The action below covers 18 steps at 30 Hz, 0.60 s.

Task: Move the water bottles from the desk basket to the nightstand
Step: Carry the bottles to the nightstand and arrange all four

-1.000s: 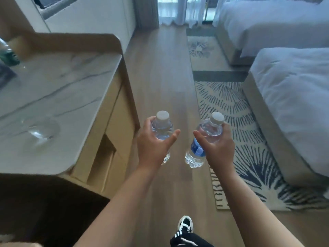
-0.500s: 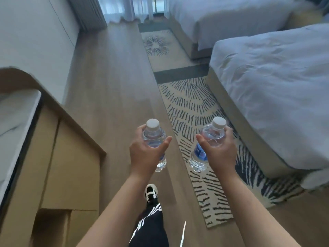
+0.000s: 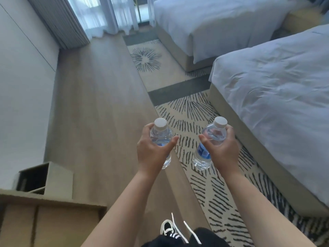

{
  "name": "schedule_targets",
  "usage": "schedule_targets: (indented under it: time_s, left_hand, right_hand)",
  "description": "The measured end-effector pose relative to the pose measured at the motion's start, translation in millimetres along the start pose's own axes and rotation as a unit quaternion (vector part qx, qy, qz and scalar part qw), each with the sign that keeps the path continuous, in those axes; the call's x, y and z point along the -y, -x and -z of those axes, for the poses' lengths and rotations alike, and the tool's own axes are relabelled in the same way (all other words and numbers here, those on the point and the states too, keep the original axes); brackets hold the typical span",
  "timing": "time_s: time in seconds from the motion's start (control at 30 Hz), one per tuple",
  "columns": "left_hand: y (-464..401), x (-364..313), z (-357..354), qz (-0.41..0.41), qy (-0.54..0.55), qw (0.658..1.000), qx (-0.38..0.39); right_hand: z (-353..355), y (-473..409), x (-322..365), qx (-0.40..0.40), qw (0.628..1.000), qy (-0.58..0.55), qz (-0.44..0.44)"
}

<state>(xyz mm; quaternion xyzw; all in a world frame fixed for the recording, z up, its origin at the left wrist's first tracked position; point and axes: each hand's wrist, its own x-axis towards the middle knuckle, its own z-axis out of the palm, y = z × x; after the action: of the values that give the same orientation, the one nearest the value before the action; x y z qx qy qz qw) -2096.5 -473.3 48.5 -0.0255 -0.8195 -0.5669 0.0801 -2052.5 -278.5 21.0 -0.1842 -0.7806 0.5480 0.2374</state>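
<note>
Out front at chest height, left hand (image 3: 154, 152) gripping one water bottle (image 3: 161, 138), right hand (image 3: 224, 149) gripping the other bottle (image 3: 210, 145), desk (image 3: 53, 220) slipped further back since a moment ago, near bed (image 3: 277, 97) closer beside the right hand, rug (image 3: 210, 175) below.

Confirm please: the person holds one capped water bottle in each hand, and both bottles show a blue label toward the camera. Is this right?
Not fully. The head view shows the blue label plainly only on the right bottle, held by the right hand. On the left bottle, the left hand covers most of the body, so only a small blue trace shows. The rest is right: one capped water bottle in each hand.
</note>
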Motion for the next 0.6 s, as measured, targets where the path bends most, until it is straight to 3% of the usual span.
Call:
schedule_targets:
  time_s: [0.27, 0.6]
  left_hand:
    - [-168.1, 23.1, -72.2, 0.020, -0.004, 1.000, 0.022]
    - [-411.9, 17.2, -229.9, 0.002, -0.019, 0.998, 0.061]
  right_hand:
    - [-59.0, -153.3, -24.8, -0.005, 1.000, 0.000, -0.014]
    - [-102.6, -442.1, -57.3, 0.008, 1.000, 0.015, 0.018]
